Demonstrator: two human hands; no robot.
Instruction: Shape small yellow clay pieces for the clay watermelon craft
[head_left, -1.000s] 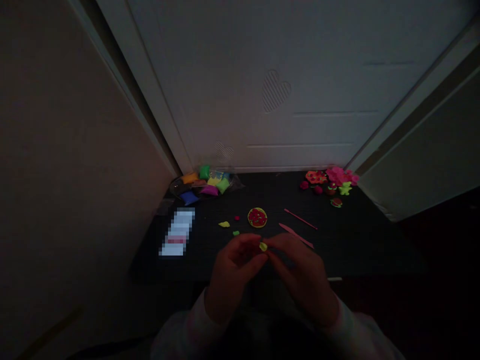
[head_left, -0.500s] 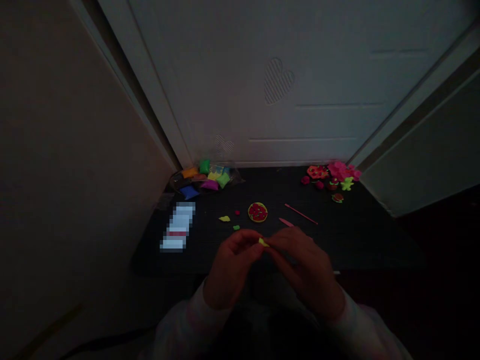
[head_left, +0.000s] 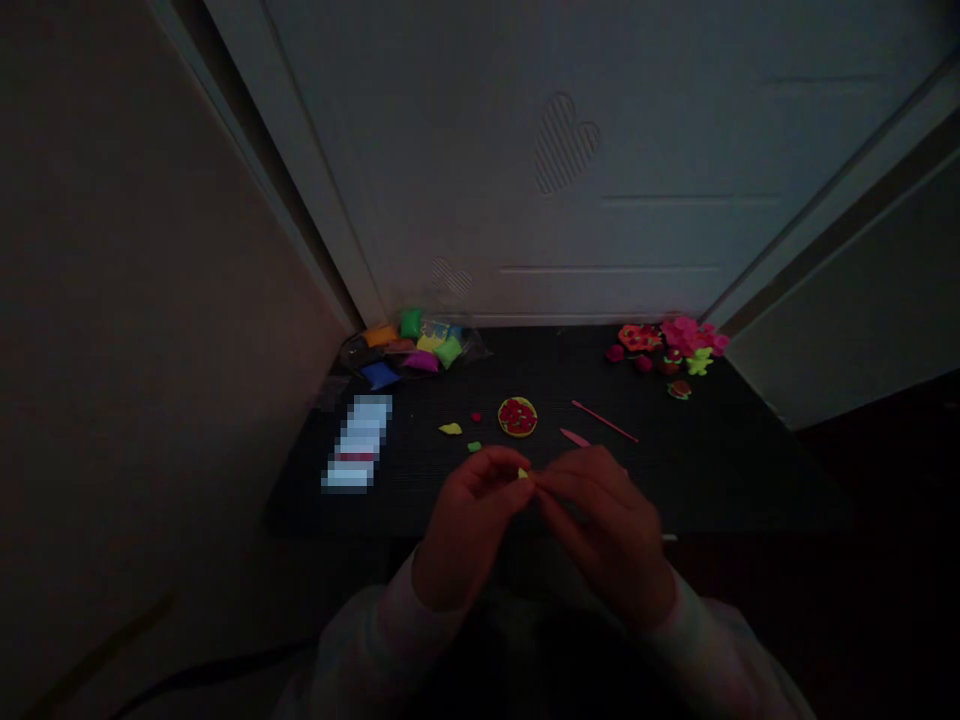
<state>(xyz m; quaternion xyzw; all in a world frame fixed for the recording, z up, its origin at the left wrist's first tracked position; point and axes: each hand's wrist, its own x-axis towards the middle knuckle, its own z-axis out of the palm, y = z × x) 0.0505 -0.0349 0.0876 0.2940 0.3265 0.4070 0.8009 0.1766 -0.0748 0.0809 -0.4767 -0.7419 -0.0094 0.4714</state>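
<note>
Between the fingertips of both hands is a small piece of yellow modelling clay [head_left: 523, 474], mostly covered by the fingers. My left hand [head_left: 472, 520] pinches it from the left, and my right hand [head_left: 607, 525] closes on it from the right. Just beyond the hands lies a round clay pizza [head_left: 517, 417] with a yellow rim and red and green topping. Left of it are a yellow clay scrap [head_left: 450, 429], a red bit of clay [head_left: 476, 417] and a green bit of clay [head_left: 475, 447]. A pink clay knife [head_left: 575, 438] lies partly behind my right hand.
A thin pink stick tool [head_left: 604, 421] rests right of the pizza. At the back left is a clear bag of coloured clay packets [head_left: 424, 360]. Finished clay figures [head_left: 679, 350] crowd the back right. A pixelated bright rectangle [head_left: 358, 445] lies at left on the dark table [head_left: 720, 480].
Less of the yellow clay shows between the fingers now, and the fingertips sit closer together. The camera view has shifted slightly; the things on the table keep their places.
</note>
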